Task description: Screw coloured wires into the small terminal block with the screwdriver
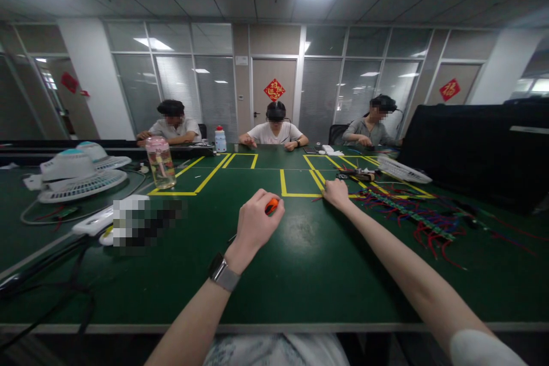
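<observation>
My left hand (257,222), with a watch on its wrist, is closed around a small orange-handled tool (271,206) just above the green table (309,257). A thin dark tip seems to stick out below the fist. My right hand (337,192) is stretched far forward. Its fingers rest on the table at a yellow tape line (295,195), beside a bundle of red and blue wires (412,217). Whether it grips a wire end is too small to tell.
Two white fan units (79,178) and cables lie at the left, with a clear water bottle (160,162) behind them. A black cover (476,148) stands at the right. Three people sit at the far side of the table.
</observation>
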{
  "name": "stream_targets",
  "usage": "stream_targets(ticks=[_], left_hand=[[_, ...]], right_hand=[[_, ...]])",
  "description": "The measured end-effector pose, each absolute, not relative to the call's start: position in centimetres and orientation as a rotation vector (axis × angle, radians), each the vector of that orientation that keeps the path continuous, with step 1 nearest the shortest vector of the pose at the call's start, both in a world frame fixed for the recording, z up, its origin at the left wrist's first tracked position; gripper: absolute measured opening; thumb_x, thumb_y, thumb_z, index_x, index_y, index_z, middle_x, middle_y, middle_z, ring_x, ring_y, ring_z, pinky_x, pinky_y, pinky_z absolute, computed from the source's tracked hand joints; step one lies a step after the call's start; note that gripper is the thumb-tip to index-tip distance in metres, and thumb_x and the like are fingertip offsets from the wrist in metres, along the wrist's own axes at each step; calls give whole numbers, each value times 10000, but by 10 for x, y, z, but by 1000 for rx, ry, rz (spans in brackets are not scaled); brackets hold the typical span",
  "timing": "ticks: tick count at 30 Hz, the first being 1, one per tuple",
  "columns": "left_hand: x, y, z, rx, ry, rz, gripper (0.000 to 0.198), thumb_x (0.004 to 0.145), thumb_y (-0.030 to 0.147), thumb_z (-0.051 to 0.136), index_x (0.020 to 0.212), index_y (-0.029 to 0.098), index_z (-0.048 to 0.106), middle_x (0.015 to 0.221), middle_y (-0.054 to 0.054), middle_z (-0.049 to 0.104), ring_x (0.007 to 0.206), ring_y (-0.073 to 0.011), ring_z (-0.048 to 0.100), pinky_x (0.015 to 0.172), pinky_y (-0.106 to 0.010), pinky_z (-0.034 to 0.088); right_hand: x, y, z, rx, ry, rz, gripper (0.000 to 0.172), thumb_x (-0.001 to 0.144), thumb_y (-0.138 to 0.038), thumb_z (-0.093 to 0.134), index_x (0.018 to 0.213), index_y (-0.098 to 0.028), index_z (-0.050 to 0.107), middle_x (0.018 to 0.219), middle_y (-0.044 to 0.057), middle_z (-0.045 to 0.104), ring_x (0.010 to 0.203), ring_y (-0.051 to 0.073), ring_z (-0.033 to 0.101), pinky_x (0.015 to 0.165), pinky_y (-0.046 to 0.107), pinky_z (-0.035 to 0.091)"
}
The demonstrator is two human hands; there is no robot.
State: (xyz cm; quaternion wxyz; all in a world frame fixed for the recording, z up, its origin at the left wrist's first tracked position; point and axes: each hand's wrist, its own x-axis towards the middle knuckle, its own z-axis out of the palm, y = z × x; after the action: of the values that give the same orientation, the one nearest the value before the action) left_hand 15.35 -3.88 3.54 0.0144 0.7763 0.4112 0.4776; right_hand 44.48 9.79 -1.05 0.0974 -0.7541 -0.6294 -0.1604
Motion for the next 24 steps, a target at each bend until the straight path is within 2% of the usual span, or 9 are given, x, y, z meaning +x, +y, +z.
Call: stream_targets(ticks=[6,15,20,24], left_hand=[[153,-39,36,2417,1271,1490,213,869,319,491,829,179,646,857,-26,620,733,-138,586,667,-268,473],[154,-39,35,2409,1274,1472,232,874,336,483,833,175,645,854,-24,613,721,-133,581,655,-264,478],[154,-40,36,2410,1272,1475,231,871,336,486,836,175,648,854,-26,620,719,-134,586,649,-263,482],[154,-40,36,2419,1285,1491,215,862,320,493,824,183,653,839,-28,625,718,-140,592,652,-263,482]], right_hand=[[433,104,-14,-2277,-1764,-491,256,854,-176,465,979,-75,664,1019,216,673,1041,279,585,871,359,333],[433,102,-18,-2262,-1708,-438,248,851,-129,445,983,-95,652,994,180,681,971,245,627,798,304,385],[443,97,-22,-2238,-1652,-407,310,857,-184,464,1121,-122,615,1047,160,665,994,232,620,782,276,409],[457,94,-27,-2223,-1620,-375,319,841,-211,488,1117,-135,627,1074,138,662,993,228,616,756,263,417]])
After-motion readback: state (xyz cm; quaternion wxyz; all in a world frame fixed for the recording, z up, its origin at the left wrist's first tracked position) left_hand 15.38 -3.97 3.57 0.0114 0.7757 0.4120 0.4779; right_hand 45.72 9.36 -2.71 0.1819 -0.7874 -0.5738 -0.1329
